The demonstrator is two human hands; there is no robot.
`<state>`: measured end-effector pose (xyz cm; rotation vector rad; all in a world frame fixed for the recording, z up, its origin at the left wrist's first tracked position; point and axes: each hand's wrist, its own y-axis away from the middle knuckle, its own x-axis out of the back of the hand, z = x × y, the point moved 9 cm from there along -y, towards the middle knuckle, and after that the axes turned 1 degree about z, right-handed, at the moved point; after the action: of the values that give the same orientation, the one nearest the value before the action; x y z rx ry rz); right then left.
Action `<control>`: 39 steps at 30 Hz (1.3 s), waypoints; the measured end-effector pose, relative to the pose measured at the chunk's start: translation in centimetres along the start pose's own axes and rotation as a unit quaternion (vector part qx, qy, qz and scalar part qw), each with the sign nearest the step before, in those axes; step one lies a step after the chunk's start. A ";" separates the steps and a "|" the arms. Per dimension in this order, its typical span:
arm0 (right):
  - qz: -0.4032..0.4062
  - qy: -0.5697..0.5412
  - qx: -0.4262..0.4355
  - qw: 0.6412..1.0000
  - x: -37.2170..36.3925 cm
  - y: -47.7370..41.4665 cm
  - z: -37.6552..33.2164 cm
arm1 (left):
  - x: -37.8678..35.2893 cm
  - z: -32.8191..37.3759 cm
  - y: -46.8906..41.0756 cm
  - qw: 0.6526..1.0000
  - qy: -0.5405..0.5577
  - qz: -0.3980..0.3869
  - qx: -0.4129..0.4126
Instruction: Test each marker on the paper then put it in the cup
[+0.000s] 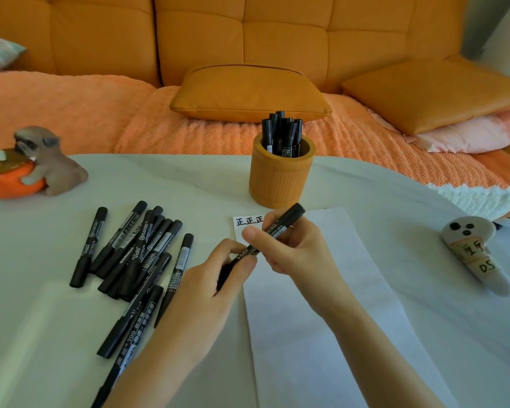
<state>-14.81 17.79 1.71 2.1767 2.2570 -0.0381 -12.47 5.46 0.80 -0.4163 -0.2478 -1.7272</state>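
A black marker is held slanted above the top of the white paper strip. My right hand grips its barrel, and my left hand pinches its lower end, near the cap. Black marks run along the paper's top edge, partly hidden by my right hand. The orange cup stands just behind the paper with several black markers upright in it. A pile of several more black markers lies on the table to the left of my left hand.
A dog-and-orange figurine sits at the table's far left. A small white ghost-like toy lies at the right. Behind the white table is an orange sofa with cushions.
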 end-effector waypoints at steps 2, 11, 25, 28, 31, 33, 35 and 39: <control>0.019 -0.005 -0.004 1.000 0.8 -0.3 0.1 | -0.2 -0.4 0.1 1.000 0.002 -0.006 0.016; 0.177 -0.047 0.003 0.983 9.1 -2.9 0.6 | -1.7 -2.4 -0.1 0.998 -0.034 -0.049 0.018; 0.260 0.105 -0.012 0.960 13.0 -5.3 4.8 | -2.3 -3.8 -0.2 0.995 -0.087 -0.045 0.036; 0.263 0.128 -0.013 0.956 13.0 -5.4 5.1 | -2.3 -3.9 -0.2 0.994 -0.090 -0.046 0.040; 0.266 0.144 -0.004 0.953 12.9 -5.5 5.0 | -2.3 -4.1 -0.2 0.994 -0.092 -0.046 0.043; 0.273 0.150 0.001 0.950 12.9 -5.4 5.0 | -2.3 -4.1 -0.2 0.994 -0.092 -0.046 0.046; 0.277 0.156 0.004 0.948 12.9 -5.4 4.9 | -2.3 -4.2 -0.3 0.994 -0.087 -0.046 0.048; 0.276 0.161 0.005 0.948 12.9 -5.4 5.0 | -2.4 -4.2 -0.2 0.994 -0.089 -0.049 0.047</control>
<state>-20.75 30.36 -3.51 2.9096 1.6653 0.3318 -12.93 6.00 -4.01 -0.4953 -0.4834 -1.7685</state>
